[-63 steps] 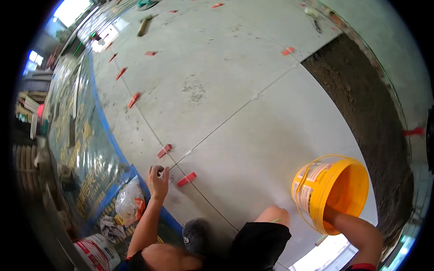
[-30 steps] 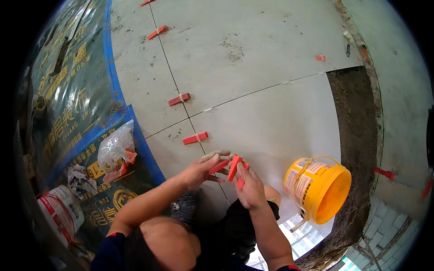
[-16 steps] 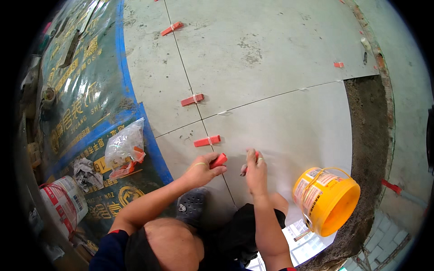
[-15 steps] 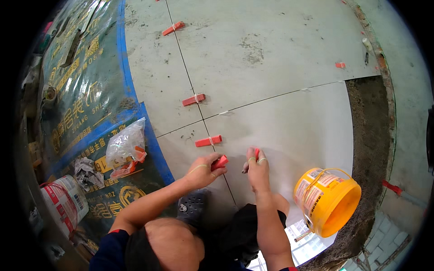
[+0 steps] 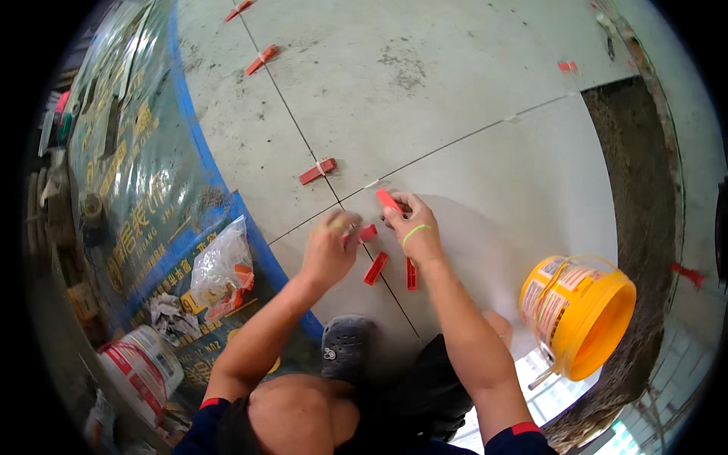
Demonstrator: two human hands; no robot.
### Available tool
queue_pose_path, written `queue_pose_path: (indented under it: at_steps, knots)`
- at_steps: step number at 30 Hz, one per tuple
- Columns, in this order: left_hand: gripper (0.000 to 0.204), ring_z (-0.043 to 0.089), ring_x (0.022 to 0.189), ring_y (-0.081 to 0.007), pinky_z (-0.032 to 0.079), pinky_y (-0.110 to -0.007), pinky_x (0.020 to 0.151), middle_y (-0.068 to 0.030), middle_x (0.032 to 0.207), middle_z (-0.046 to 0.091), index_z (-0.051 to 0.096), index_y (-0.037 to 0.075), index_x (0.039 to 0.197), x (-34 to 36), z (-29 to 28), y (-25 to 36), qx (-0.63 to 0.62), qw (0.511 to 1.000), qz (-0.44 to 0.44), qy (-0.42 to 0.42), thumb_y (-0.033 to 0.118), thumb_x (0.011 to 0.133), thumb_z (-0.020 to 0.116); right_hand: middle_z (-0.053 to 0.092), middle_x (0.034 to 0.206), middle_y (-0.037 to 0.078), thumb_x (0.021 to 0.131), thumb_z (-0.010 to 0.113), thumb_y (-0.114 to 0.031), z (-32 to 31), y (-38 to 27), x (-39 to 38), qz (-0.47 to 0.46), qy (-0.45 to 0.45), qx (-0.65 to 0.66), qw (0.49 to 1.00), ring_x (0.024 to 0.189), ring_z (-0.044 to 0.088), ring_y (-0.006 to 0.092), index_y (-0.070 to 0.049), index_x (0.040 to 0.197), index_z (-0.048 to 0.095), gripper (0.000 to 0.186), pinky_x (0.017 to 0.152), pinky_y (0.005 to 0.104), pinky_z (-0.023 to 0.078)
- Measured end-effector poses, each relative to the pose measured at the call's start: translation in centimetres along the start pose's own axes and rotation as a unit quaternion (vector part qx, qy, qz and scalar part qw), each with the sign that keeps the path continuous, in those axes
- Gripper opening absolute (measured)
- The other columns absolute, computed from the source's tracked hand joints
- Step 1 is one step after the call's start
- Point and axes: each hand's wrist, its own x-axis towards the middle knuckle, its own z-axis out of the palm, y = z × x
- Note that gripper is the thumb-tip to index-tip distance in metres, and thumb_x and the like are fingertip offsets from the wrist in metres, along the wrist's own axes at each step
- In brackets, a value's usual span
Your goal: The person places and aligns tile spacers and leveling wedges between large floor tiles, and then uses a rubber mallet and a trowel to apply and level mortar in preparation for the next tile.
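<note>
My right hand (image 5: pixel 415 227) pinches a red tile-levelling wedge (image 5: pixel 389 201) just above the light grey tile, close to a white clip (image 5: pixel 371 184) in the cross joint. My left hand (image 5: pixel 328 246) is beside another red wedge (image 5: pixel 368 233) that lies across the long joint. Its fingers are smeared by motion, so whether they grip that wedge is unclear. Two loose red wedges, one by the joint (image 5: pixel 375 268) and one near my right wrist (image 5: pixel 412 274), lie on the tile. Farther along the joint, a wedge (image 5: pixel 318 171) sits in a white clip.
A yellow bucket (image 5: pixel 553 299) lies tilted at the right, next to a strip of dark mortar (image 5: pixel 633 167). At left, a clear plastic bag (image 5: pixel 221 262) with red pieces and a white-red bucket (image 5: pixel 144 368) rest on the green sheeting. My grey clog (image 5: pixel 347 345) is on the tile.
Two red wedges now lie loose on the tile below my hands. My right hand has moved up toward the cross joint with a wedge; my left has moved to the wedge on the long joint.
</note>
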Motion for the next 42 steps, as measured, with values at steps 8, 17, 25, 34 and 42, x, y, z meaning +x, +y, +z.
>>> queue_pose_path:
  at_steps: [8,17,25,34,42]
  knots:
    - [0.014,0.065,0.084,-0.0353,0.053,-0.042,0.074,-0.0146,0.093,0.066,0.073,0.002,0.098,8.7,1.2,-0.8,0.101,0.992,0.078,0.000,0.006,0.085,0.071,0.068,0.094,0.020,0.093,0.068,-0.019,1.5,-1.9,-0.7,-0.070,0.064,-0.180,0.979,0.089,0.067,0.0414,-0.004,0.106,0.058,0.023,0.076,0.0492,0.054]
    - [0.008,0.064,0.076,-0.0348,0.052,-0.042,0.067,-0.0138,0.085,0.064,0.073,0.002,0.092,8.3,1.1,-0.7,0.054,0.995,0.080,0.033,0.003,0.085,0.068,0.055,0.110,0.015,0.093,0.067,-0.013,3.0,-0.5,-0.9,-0.158,0.116,-0.236,0.952,0.080,0.065,0.0353,-0.006,0.107,0.061,0.016,0.068,0.0450,0.056]
    - [0.009,0.064,0.075,-0.0337,0.052,-0.041,0.066,-0.0134,0.084,0.064,0.073,0.002,0.092,8.3,0.9,-0.8,0.072,0.994,0.076,0.023,0.002,0.085,0.068,0.052,0.102,0.018,0.093,0.065,-0.011,4.1,-0.3,0.4,-0.172,0.065,-0.242,0.953,0.076,0.064,0.0420,-0.002,0.107,0.057,0.019,0.062,0.0486,0.056]
    - [0.012,0.063,0.076,-0.0338,0.051,-0.040,0.068,-0.0129,0.084,0.063,0.072,0.002,0.094,8.3,0.2,-0.9,0.048,0.995,0.086,-0.004,-0.003,0.086,0.065,0.055,0.106,0.014,0.091,0.063,-0.010,1.5,0.7,0.9,-0.306,0.031,-0.295,0.905,0.094,0.066,0.0330,-0.003,0.121,0.060,0.031,0.078,0.0421,0.058]
    - [0.017,0.064,0.076,-0.0315,0.051,-0.039,0.068,-0.0127,0.089,0.064,0.072,0.001,0.098,7.9,0.1,-0.6,0.045,0.998,0.047,-0.005,-0.006,0.085,0.065,0.059,0.109,0.008,0.075,0.084,-0.023,-1.4,-1.4,4.3,-0.363,-0.100,-0.312,0.872,0.100,0.064,0.0285,-0.008,0.129,0.061,0.061,0.085,0.0400,0.056]
